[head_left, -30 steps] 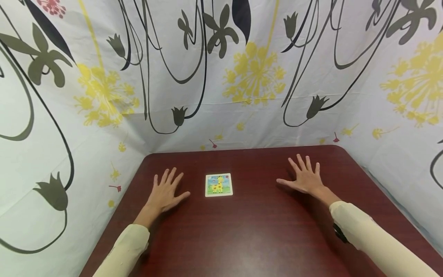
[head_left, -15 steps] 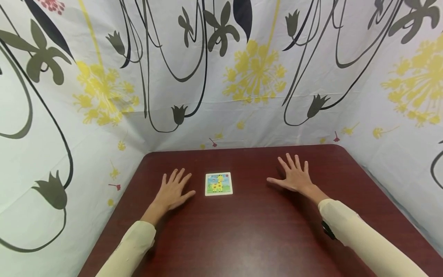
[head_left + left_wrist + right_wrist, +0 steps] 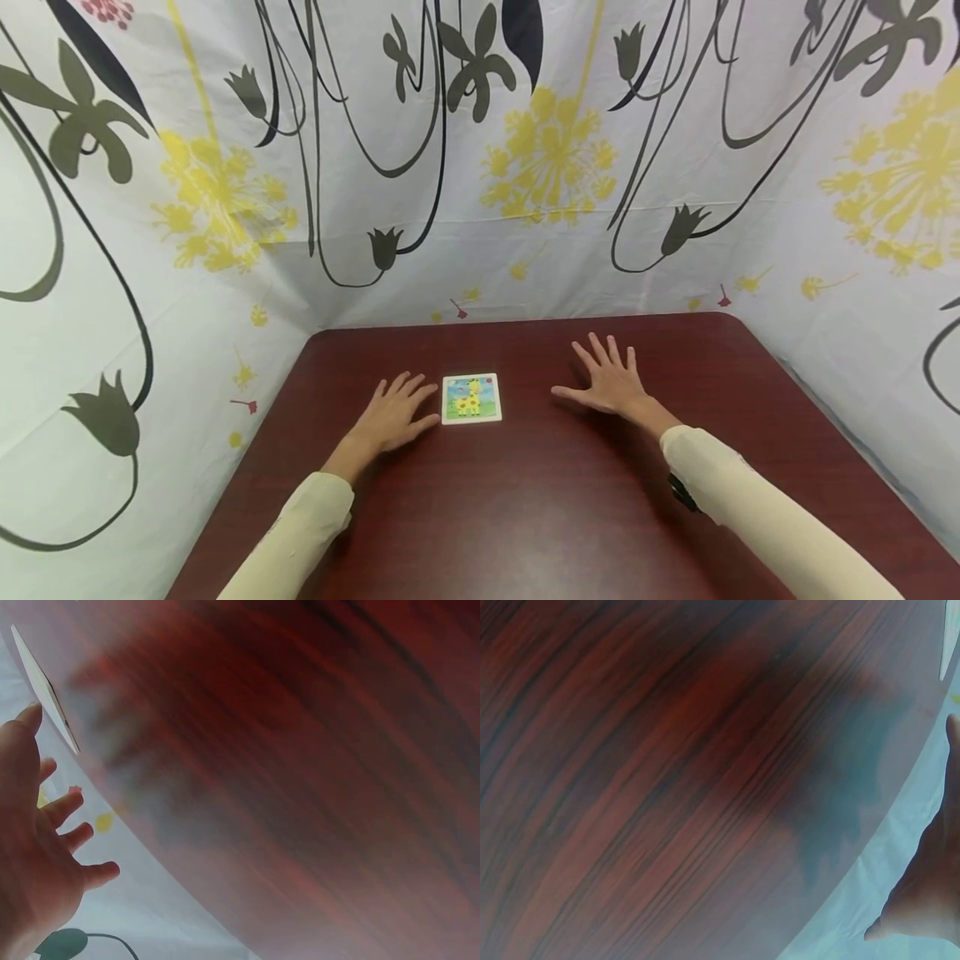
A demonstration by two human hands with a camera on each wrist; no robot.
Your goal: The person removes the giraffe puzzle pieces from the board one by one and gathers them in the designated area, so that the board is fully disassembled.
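Observation:
A square picture puzzle [image 3: 471, 399] with a yellow giraffe on a blue and green scene and a pale border lies flat on the dark red table [image 3: 495, 517]. My left hand [image 3: 392, 417] is just left of it, fingers spread, thumb and fingertips close to its left edge; whether they touch it I cannot tell. In the left wrist view, the puzzle [image 3: 46, 690] appears edge-on beyond the left hand [image 3: 37, 832]. Farther off on the right side, my right hand [image 3: 606, 385] is spread with nothing in it. The right wrist view catches part of the right hand [image 3: 930, 877] and a corner of the puzzle [image 3: 950, 637].
A white cloth [image 3: 480, 275] printed with flowers and vines hangs around the back and both sides of the table. A dark band [image 3: 682, 493] shows at the right sleeve's cuff.
Both hands have moved inward: the left hand rightward up to the puzzle, the right hand leftward towards it. The puzzle stays in its place on the table.

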